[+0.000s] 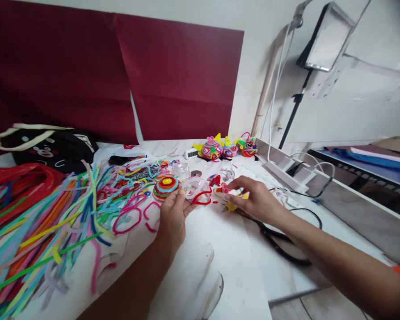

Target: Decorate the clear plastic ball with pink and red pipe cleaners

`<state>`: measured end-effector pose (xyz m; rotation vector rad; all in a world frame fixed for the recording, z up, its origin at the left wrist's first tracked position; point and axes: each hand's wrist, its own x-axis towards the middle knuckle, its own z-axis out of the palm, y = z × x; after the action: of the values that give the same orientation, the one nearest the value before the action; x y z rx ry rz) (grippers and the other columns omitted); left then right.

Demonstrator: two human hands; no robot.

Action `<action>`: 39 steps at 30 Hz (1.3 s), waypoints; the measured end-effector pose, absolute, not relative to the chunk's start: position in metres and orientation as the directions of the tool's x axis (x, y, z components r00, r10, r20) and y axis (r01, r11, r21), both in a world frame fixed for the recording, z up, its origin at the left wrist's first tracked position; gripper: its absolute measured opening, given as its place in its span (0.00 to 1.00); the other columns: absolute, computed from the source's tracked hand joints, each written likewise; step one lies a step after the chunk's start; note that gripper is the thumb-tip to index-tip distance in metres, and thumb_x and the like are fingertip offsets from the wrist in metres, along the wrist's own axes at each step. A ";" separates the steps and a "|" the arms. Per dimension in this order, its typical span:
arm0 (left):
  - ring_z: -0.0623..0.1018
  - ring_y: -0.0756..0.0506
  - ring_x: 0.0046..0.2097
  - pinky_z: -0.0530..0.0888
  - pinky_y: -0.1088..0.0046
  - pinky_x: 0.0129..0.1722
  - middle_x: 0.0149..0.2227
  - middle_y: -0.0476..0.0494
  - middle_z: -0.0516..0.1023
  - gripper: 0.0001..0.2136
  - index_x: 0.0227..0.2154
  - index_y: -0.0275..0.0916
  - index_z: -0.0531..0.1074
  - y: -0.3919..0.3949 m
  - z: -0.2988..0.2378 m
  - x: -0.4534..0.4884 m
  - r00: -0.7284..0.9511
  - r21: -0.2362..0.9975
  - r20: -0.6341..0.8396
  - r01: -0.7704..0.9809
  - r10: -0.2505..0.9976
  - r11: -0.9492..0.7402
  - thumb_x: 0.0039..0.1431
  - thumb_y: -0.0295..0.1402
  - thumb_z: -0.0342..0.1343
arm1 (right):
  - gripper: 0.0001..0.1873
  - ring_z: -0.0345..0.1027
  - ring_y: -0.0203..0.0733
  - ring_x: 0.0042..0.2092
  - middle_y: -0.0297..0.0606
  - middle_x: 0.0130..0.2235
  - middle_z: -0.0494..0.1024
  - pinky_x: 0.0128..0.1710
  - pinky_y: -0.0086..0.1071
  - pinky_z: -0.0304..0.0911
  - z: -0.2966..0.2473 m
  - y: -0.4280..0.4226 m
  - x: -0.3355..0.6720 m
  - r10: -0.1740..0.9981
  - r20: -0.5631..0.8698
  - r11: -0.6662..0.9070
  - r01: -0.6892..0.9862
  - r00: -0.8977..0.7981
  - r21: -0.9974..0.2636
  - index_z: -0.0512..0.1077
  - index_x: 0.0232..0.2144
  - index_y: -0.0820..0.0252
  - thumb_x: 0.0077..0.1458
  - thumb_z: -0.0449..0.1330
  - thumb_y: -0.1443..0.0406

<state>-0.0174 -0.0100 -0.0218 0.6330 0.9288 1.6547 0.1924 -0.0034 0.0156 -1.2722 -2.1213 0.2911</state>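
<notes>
My left hand (174, 215) pinches the lower edge of a round piece wound in coiled pipe cleaners (166, 188), striped red, orange, blue and green with a yellow centre. Beside it a red pipe cleaner (203, 202) curls near clear and pale loops. Over on the right, my right hand (258, 200) reaches across the table with thumb and forefinger apart. Just under its fingers lies a yellow tool with a pointed tip (232, 206), partly hidden by the hand. Small red bits (215, 180) sit close to those fingertips.
Loose pipe cleaners (53, 226) spread over the left side, near a black bag (46, 149). Several decorated balls (212, 150) stand at the back by the wall. A black cable (283, 251) loops on the right, below a power strip (291, 175). A lamp (328, 38) stands behind.
</notes>
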 end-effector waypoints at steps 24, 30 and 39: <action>0.78 0.46 0.35 0.76 0.68 0.37 0.30 0.46 0.77 0.17 0.37 0.33 0.70 -0.011 -0.029 -0.013 -0.293 0.892 0.083 -0.405 0.952 -0.202 0.47 0.38 0.64 | 0.20 0.65 0.49 0.45 0.44 0.43 0.70 0.44 0.42 0.63 -0.019 0.009 0.109 0.802 0.574 0.557 0.554 -0.164 -0.619 0.61 0.42 0.60 0.50 0.63 0.59; 0.78 0.48 0.32 0.75 0.69 0.36 0.31 0.45 0.78 0.17 0.37 0.34 0.71 -0.013 -0.030 -0.014 -0.273 0.904 0.080 -0.386 0.959 -0.185 0.48 0.39 0.63 | 0.21 0.65 0.48 0.45 0.43 0.43 0.70 0.44 0.42 0.63 -0.021 0.009 0.109 0.823 0.550 0.532 0.526 -0.138 -0.664 0.61 0.42 0.59 0.49 0.64 0.59; 0.78 0.46 0.33 0.75 0.69 0.35 0.34 0.41 0.79 0.20 0.42 0.32 0.71 -0.013 -0.031 -0.013 -0.268 0.927 0.060 -0.343 0.961 -0.154 0.50 0.40 0.62 | 0.22 0.65 0.46 0.45 0.39 0.43 0.70 0.45 0.41 0.63 -0.025 0.012 0.110 0.886 0.453 0.444 0.452 -0.095 -0.774 0.61 0.41 0.56 0.46 0.65 0.61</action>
<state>-0.0134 -0.0128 -0.0308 0.8726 1.0488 1.6286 0.1097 0.0120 -0.0249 -1.1615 -1.7206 0.5579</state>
